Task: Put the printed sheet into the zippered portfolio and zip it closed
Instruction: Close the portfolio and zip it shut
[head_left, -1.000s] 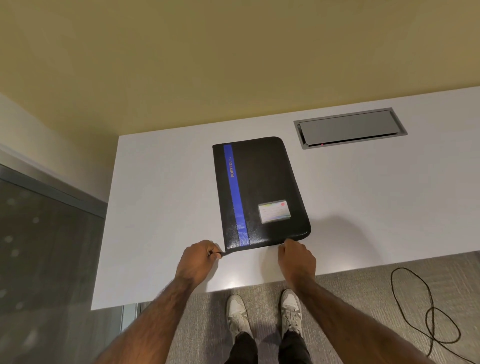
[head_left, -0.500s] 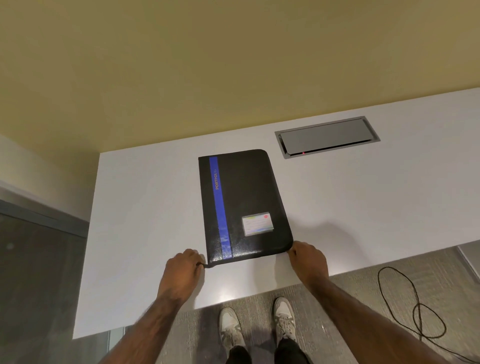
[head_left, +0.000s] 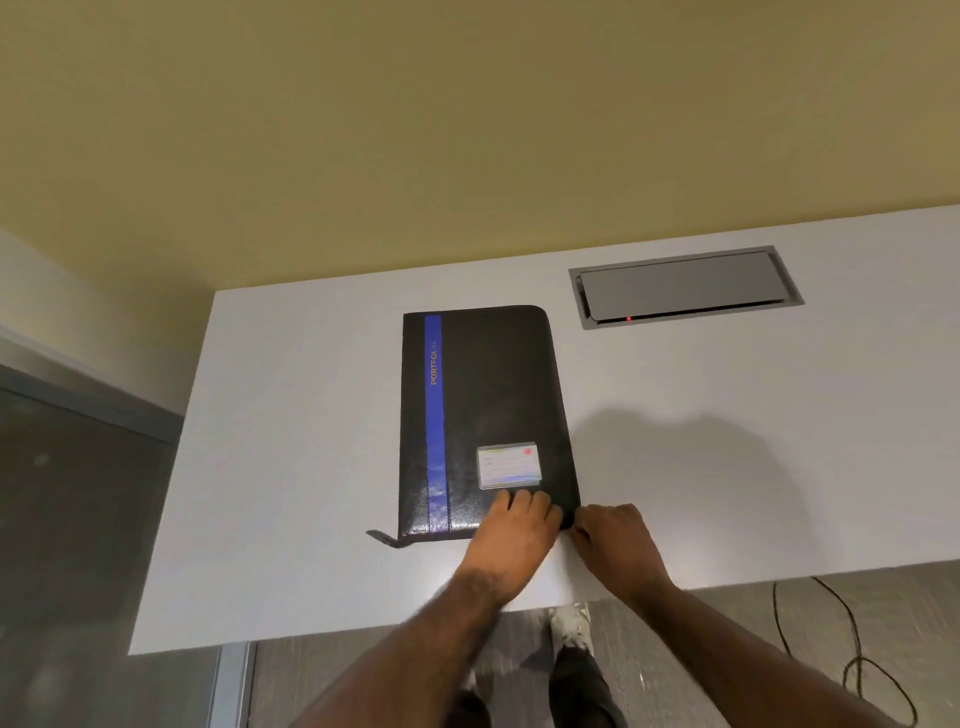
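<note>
The black zippered portfolio (head_left: 488, 405) lies closed on the white table (head_left: 291, 467), with a blue stripe down its left side and a label card (head_left: 509, 466) near its front right. My left hand (head_left: 511, 540) presses down on the cover's near right corner. My right hand (head_left: 618, 545) pinches the portfolio's edge at that same corner; its fingertips hide what they hold, apparently the zipper pull. A short zipper tail (head_left: 383, 538) sticks out loose at the near left corner. No printed sheet is in view.
A grey cable hatch (head_left: 685, 286) with a red light is set into the table at the back right. A black cable (head_left: 852, 660) loops on the carpet to the right. My shoes (head_left: 571, 623) stand under the table's front edge. A yellow wall rises behind.
My left hand let go of the zipper tail at the near left corner and moved right onto the cover. My right hand stayed at the near right corner.
</note>
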